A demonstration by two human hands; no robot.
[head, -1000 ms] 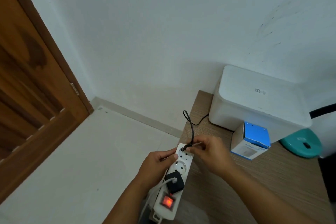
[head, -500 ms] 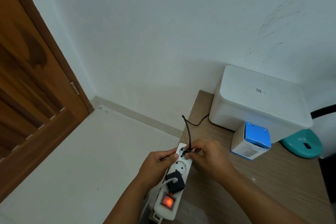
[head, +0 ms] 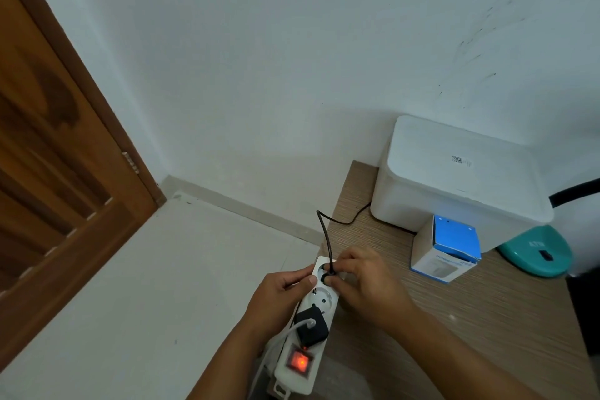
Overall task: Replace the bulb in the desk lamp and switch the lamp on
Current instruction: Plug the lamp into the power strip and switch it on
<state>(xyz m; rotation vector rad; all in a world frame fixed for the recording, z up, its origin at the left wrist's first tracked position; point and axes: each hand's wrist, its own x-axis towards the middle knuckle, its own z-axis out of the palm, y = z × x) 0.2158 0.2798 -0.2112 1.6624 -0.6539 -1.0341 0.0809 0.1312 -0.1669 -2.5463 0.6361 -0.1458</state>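
Observation:
A white power strip (head: 319, 297) lies along the left edge of the wooden desk (head: 454, 308), its red switch (head: 300, 361) glowing. My left hand (head: 279, 297) holds the strip's far end. My right hand (head: 363, 282) pinches a small black plug (head: 328, 277) sitting in the far socket. Its black cord (head: 324, 234) loops up and runs back behind a white box. The lamp's teal base (head: 535, 252) shows at the right, with a black arm (head: 574, 191) above it. The lamp head and bulb are out of view.
A white lidded box (head: 454, 178) stands against the wall. A blue-and-white bulb carton (head: 444, 250) stands in front of it. A black adapter (head: 311, 325) with a white cable fills another socket. A wooden door (head: 48, 172) is at left over pale floor tiles.
My right hand has lowered the black plug into the far socket of the strip, and the cord now stands straighter. My left hand has stayed on the strip.

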